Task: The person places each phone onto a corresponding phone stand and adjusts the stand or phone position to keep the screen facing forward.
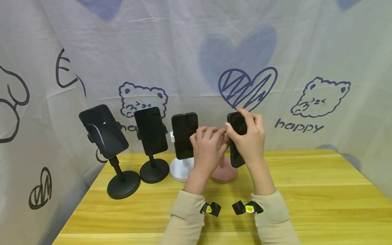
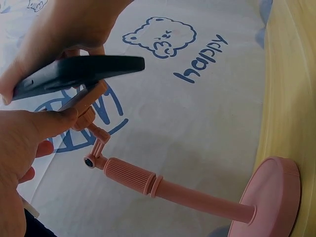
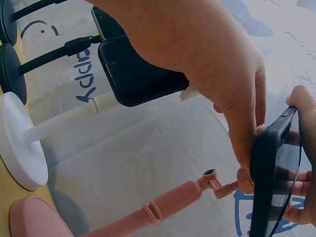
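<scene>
My right hand (image 1: 249, 139) holds a black smartphone (image 1: 235, 151) by its edges, thumb on one side and fingers on the other. Below and left of it stands a pink phone stand (image 1: 226, 173), its round base on the table. With thumb and fingers, my left hand (image 1: 208, 146) grips the holder (image 2: 92, 101) at the top of this stand. In the left wrist view the phone lies close over that holder, partly overlapping it. The right wrist view shows the phone edge-on, with the stand's jointed neck (image 3: 222, 187) behind it.
Left of the pink stand, a white stand (image 1: 180, 170) carries a phone (image 1: 183, 132). Further left are two black stands (image 1: 154, 170), each also bearing a phone (image 1: 150, 131). A printed cloth (image 1: 190, 68) hangs behind the wooden table (image 1: 321, 204).
</scene>
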### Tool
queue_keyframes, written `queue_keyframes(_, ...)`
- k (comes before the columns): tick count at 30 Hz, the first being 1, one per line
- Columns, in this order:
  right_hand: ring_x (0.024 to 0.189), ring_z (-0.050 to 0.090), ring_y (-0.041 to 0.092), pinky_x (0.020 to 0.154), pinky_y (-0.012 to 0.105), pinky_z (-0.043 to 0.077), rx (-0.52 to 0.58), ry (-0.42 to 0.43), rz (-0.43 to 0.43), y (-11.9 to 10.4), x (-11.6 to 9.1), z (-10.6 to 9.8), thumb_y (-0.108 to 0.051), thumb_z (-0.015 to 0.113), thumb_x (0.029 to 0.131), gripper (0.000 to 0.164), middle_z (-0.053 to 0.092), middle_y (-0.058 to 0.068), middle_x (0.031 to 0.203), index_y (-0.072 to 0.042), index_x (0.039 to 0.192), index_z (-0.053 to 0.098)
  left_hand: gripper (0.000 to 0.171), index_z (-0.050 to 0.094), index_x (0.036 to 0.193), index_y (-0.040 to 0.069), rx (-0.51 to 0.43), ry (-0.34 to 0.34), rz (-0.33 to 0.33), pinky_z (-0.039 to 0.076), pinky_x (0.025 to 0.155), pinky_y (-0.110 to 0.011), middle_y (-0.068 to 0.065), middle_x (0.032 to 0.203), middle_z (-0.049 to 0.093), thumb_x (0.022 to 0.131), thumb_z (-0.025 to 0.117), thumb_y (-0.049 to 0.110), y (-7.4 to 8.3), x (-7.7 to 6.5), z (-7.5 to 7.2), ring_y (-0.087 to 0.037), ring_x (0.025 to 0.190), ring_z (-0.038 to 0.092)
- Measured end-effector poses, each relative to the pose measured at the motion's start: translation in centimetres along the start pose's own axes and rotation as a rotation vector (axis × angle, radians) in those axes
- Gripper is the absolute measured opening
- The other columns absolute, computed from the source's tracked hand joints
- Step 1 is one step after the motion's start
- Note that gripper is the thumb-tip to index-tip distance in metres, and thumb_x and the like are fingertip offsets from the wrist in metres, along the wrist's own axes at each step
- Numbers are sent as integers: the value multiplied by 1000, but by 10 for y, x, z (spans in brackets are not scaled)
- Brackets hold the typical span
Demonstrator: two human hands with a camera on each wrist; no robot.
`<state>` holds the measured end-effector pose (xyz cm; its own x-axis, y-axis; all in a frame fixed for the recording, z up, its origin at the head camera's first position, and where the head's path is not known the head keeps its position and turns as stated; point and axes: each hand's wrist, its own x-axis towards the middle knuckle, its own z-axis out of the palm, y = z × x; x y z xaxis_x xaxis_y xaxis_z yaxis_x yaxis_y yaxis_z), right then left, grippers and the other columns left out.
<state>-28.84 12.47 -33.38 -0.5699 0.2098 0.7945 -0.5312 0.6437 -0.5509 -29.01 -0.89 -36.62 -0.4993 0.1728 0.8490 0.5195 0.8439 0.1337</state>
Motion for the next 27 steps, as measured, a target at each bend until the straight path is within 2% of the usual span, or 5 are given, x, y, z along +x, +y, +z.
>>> queue_keyframes(6, 96, 54, 36, 77, 52, 50, -22, -28, 20, 1, -1, 2, -41, 75, 80, 54, 50, 20, 113, -22, 128, 60, 34, 72, 114, 22, 7, 2, 7, 32, 87, -43, 2, 112, 66, 83, 77, 34, 1, 0, 0, -22, 111, 48)
queue_keyframes(16, 96, 53, 35, 78, 51, 51, -34, -42, 16, 2, -1, 1, -39, 76, 80, 55, 49, 20, 113, -20, 129, 60, 36, 70, 116, 20, 11, -19, 15, 32, 89, -44, 1, 115, 65, 83, 77, 33, 1, -1, 2, -23, 112, 48)
queue_keyframes(27, 96, 53, 35, 78, 52, 50, -27, -30, -3, 4, -1, 4, -38, 76, 79, 54, 50, 21, 113, -20, 128, 61, 36, 69, 119, 20, 6, -25, 18, 31, 89, -46, 3, 115, 67, 86, 75, 32, -1, -2, 3, -22, 111, 48)
